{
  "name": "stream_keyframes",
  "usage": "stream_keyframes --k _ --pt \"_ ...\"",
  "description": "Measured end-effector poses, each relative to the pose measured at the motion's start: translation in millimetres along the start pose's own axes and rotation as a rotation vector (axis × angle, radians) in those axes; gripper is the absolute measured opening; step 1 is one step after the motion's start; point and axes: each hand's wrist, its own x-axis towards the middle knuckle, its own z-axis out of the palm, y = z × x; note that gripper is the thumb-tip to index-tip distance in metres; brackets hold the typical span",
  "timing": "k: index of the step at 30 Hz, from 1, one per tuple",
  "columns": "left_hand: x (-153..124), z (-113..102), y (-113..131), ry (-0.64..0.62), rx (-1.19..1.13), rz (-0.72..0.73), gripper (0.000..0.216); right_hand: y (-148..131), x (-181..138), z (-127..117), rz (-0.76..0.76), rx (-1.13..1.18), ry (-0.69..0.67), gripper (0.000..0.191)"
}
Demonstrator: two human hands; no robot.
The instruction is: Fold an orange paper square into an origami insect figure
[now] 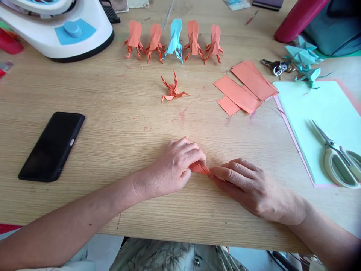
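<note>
A small folded piece of orange paper (199,168) lies on the table between my hands, much of it covered by my left hand (180,160). The fingers of that hand are curled over the paper and pinch it against the tabletop. At the paper's pointed right end, the thumb and fingertips of my right hand (251,184) are pressed together on the tip. Beyond my hands stands a small orange origami figure (172,91) with thin, raised legs. Farther back, several orange origami figures (192,37) and a blue origami figure (175,37) form a row.
Orange paper strips (239,92) lie at centre right. Scissors (335,154) rest on pale green paper sheets (299,109), near keys (278,67) and teal origami figures (304,56). A black phone (52,146) lies left, below a white machine (76,34). A red bottle (300,19) is back right.
</note>
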Motion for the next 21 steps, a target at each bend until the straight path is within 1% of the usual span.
stream_keyframes --k 2,5,9,10,13,16,18,21 --pt "-1 -3 -3 -0.011 0.000 0.023 0.046 0 0 1 -0.039 -0.022 0.011 0.028" --pt "-4 -8 -9 -0.011 0.014 0.098 0.047 0 -1 3 -0.086 -0.029 0.012 0.031" --pt "-17 -13 -21 0.032 0.103 0.257 0.030 1 -4 7 -0.091 -0.039 0.009 0.029" --pt "-21 -14 -23 0.036 0.129 0.303 0.029 1 -5 8 -0.090 -0.050 0.011 0.029" --pt "-35 -14 -29 0.107 0.215 0.388 0.029 1 -6 11 -0.079 -0.065 0.027 0.026" --pt "-47 -12 -31 0.091 0.355 0.373 0.038 0 -7 13 -0.067 -0.061 0.039 0.027" --pt "-52 -11 -30 0.073 0.403 0.351 0.042 -1 -9 15 -0.064 -0.055 0.048 0.030" --pt "-60 -11 -27 0.000 0.437 0.292 0.047 -3 -11 20 -0.030 -0.050 0.086 0.032"
